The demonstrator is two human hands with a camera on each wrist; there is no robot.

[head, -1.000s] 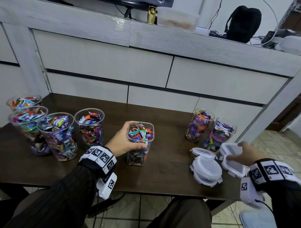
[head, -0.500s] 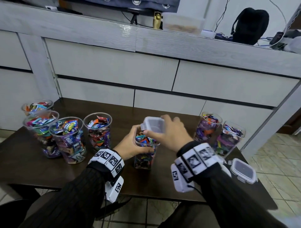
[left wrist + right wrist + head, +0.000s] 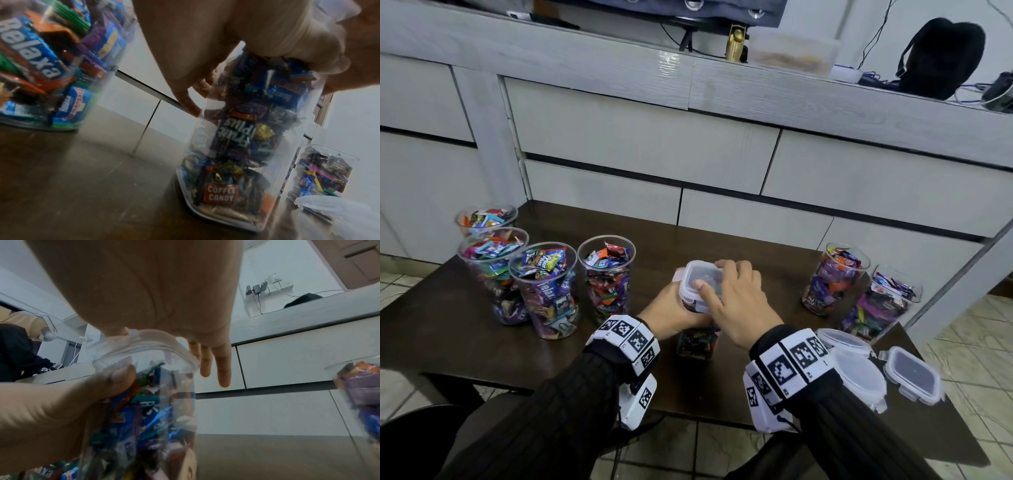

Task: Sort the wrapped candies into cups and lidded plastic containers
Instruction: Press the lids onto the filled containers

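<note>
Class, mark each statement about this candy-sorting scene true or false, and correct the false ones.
1. The right hand presses a square clear plastic lid onto the tall clear candy container. True.
2. The left hand rests flat on the dark wooden table. False: it grips the container's side.
3. Four round clear plastic cups of candies stand to the left. True.
4. Both open containers on the right have lids on. False: spare lids lie on the table.
</note>
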